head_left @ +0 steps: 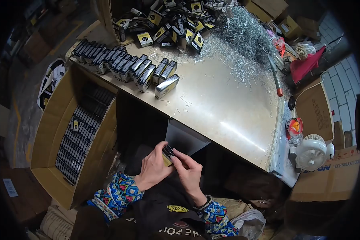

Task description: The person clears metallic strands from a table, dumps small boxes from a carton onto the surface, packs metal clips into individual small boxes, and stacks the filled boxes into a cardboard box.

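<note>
My left hand [155, 167] is wrapped round a small black and yellow box [167, 155], held over my lap below the table's front edge. The fingers of my right hand [187, 169] pinch the same box at its right side. Small boxes of the same kind [126, 66] stand in a row along the table's left edge, with a single one [167, 86] at the near end of the row. A loose heap of such boxes [164, 26] lies at the back of the table.
A large carton [48, 140] with rows of packed boxes stands at the left. Thin metal pieces [244, 36] are piled on the table [228, 108] at the back right. A screwdriver-like tool [277, 78], a white fan [311, 152] and cartons [328, 180] are at the right.
</note>
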{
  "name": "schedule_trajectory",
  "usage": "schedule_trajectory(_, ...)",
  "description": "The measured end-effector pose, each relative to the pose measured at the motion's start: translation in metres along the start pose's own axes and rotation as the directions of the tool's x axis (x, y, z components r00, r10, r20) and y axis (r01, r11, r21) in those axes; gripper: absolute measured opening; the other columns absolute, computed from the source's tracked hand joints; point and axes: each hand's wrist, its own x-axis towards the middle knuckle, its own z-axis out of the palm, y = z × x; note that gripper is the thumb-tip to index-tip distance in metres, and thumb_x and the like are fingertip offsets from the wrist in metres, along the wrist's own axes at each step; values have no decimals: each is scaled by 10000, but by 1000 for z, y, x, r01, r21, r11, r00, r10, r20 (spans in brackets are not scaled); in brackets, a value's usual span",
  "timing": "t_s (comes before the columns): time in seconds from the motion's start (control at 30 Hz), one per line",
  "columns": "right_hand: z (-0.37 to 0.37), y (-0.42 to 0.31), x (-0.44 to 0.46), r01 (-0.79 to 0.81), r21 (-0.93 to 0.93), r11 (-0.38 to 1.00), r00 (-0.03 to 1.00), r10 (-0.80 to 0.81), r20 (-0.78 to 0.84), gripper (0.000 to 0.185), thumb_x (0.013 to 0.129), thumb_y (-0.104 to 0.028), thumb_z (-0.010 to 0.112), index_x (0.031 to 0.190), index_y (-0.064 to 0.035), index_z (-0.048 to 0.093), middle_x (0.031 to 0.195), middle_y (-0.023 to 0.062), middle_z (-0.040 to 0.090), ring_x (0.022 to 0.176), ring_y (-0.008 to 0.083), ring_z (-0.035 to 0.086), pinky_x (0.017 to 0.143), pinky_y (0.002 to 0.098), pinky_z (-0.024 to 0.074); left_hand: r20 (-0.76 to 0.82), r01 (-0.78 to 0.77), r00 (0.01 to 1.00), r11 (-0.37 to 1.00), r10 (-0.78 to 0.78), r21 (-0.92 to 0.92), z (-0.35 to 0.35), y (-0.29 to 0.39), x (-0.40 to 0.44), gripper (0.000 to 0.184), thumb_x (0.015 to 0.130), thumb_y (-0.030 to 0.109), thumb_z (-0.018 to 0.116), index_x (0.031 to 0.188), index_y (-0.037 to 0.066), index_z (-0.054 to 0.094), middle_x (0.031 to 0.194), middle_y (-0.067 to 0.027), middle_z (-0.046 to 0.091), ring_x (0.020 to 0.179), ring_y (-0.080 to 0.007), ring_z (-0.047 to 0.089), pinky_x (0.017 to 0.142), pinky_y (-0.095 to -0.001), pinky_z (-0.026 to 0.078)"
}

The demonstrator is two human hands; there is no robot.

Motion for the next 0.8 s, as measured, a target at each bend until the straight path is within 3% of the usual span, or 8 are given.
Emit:
schedule_trajectory(0.1, 1, -7, 2, -171, 55, 984, 984, 173, -30, 246, 862, -34, 692, 1097, 41, 701, 998, 106, 735, 785, 95, 638, 697, 162, 500, 31, -59, 998, 996, 57, 68, 2, -4, 3, 598, 710, 125, 767, 1181, -3, 422, 998, -181, 581, 740, -353, 639, 640, -420, 518)
schedule_trajectory(0.3, -1, -9, 4, -108, 48, 993, 991, 112, -72, 236, 851, -20, 692, 1081, 29, 709, 968, 76, 742, 757, 72, 627, 662, 151, 485, -18, -205, 978, 972, 208, 113, 3, -3, 9, 569, 731, 144, 766, 1155, -15, 422, 904, -171, 576, 718, -357, 625, 626, -431, 506)
schedule_trajectory(0.47, -3, -16, 5, 43, -201, 979, 999, -48, -23, 196, 839, 0, 684, 1029, 30, 721, 966, 73, 740, 739, 90, 636, 638, 176, 490, -2, -103, 995, 993, 103, 57, 7, -2, 8, 533, 727, 126, 761, 1119, -9, 426, 847, -161, 568, 676, -359, 608, 606, -431, 497)
schedule_trajectory(0.6, -12, -24, 12, 322, -364, 874, 947, -293, 135, 208, 808, 40, 682, 1013, 71, 695, 978, 107, 729, 747, 143, 654, 661, 213, 518, -33, -59, 998, 998, 58, -22, 6, 6, 8, 494, 732, 103, 749, 1092, -1, 428, 856, -165, 571, 657, -360, 606, 588, -429, 492)
schedule_trajectory(0.8, -20, -44, 17, 425, -463, 778, 901, -313, 302, 193, 787, 62, 680, 980, 63, 690, 1034, 128, 710, 799, 191, 664, 689, 241, 523, -58, -92, 994, 995, 90, -47, 10, 9, 11, 470, 732, 98, 748, 1069, 10, 432, 868, -170, 582, 618, -353, 597, 559, -418, 486)
